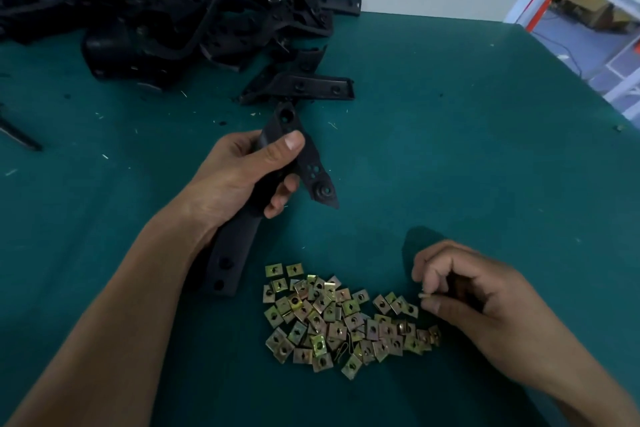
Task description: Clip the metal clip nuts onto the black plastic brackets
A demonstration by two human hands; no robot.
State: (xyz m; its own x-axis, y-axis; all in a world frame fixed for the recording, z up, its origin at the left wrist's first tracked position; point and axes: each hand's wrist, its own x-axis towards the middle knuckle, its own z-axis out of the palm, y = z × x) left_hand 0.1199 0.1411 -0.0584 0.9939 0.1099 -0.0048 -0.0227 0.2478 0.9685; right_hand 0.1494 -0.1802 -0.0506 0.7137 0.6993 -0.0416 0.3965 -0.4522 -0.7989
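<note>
Bracket (298, 156) sat gripped in my left hand (239, 173), long axis pointing away; my right hand (460, 284) pinched one clip nut (424, 295), down to its right.

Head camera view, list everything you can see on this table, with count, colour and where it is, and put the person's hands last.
held bracket: one, black, above the table's middle, gripped in the left hand.
bracket pile: many, too tangled to count, black, far left of the table.
clip nuts: a loose heap, dozens, brass-yellow metal, near edge, between the forearms.
picked clip nut: one, brass-yellow, pinched at the right fingertips, just right of the heap.
dark tool-like piece: one, black, left edge, partly cut off.
table: one, green mat.
shelving: white frame, far right, off the table.
left hand: grips the held bracket.
right hand: pinches the picked clip nut.
</note>
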